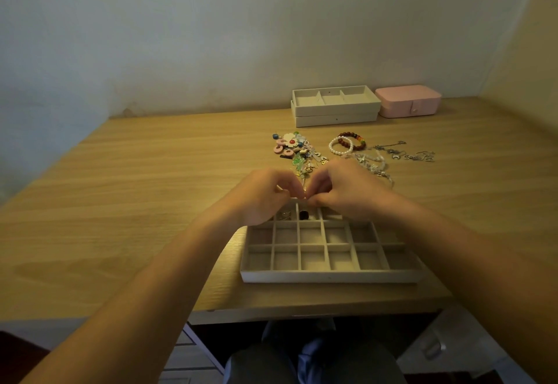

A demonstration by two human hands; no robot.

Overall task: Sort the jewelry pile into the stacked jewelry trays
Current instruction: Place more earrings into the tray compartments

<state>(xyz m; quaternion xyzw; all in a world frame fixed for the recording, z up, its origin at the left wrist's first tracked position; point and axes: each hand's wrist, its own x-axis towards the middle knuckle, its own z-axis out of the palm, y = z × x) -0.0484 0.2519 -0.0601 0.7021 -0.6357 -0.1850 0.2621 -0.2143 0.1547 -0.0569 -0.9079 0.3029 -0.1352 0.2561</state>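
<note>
Barely begun: fingers of the left hand (265,196) and right hand (347,193) together pinch a tiny piece (306,200) over the tray (329,276), two cells filled, while most of the pile (296,151) waits on the table (151,202).

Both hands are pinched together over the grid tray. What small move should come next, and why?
Probably lower the small item into a free back-row cell of the tray: the left hand and right hand pinch it just above that row, near the dark piece.

matt wood-grain desk (151,202), velvety matt grey tray (329,275), glossy bead bracelets (347,143), shiny metal chains (401,152)
</note>
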